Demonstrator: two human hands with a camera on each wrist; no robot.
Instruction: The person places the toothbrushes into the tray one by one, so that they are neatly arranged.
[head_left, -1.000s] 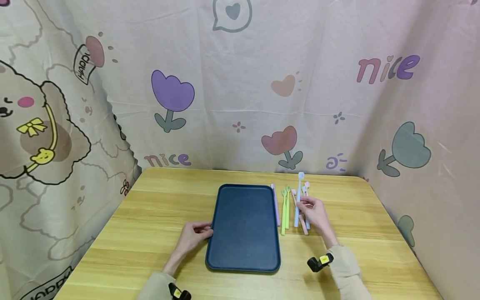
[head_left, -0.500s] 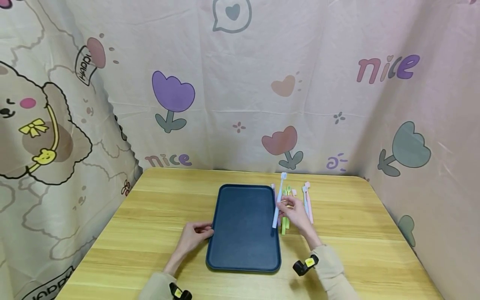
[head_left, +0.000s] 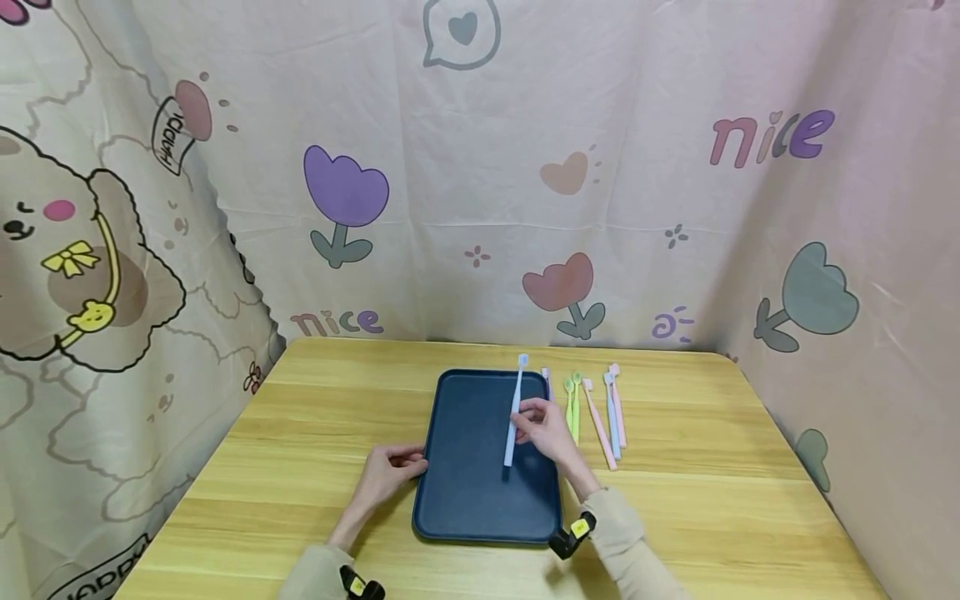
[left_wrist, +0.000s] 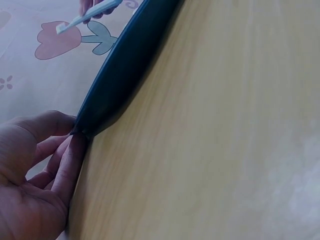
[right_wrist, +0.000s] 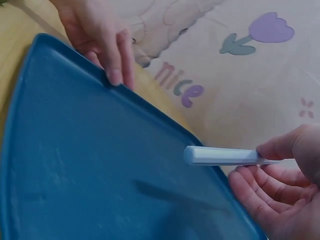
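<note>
A light-blue toothbrush (head_left: pixel 510 446) is pinched by my right hand (head_left: pixel 546 427) between thumb and fingers, its bristle end pointing to the back of the table. It hangs over the right half of a dark blue rectangular tray (head_left: pixel 472 500). In the right wrist view, the toothbrush handle (right_wrist: pixel 220 156) stands clear above the tray, casting a shadow on it. My left hand (head_left: pixel 386 479) holds the tray's left rim. The left wrist view shows its thumb on top of the rim (left_wrist: pixel 102 85) and a finger against the side.
Right of the tray on the wooden table (head_left: pixel 697 467) lie more toothbrushes: a purple one (head_left: pixel 546 379) partly hidden by the tray and hand, two green ones (head_left: pixel 577 408), a slanted pink one (head_left: pixel 598 423), a blue one (head_left: pixel 614 421) and another pink one (head_left: pixel 619 412). A patterned curtain (head_left: pixel 465 167) hangs behind.
My right hand has carried the light-blue toothbrush leftward from among the other toothbrushes to above the tray. The left hand has stayed at the tray's rim.
</note>
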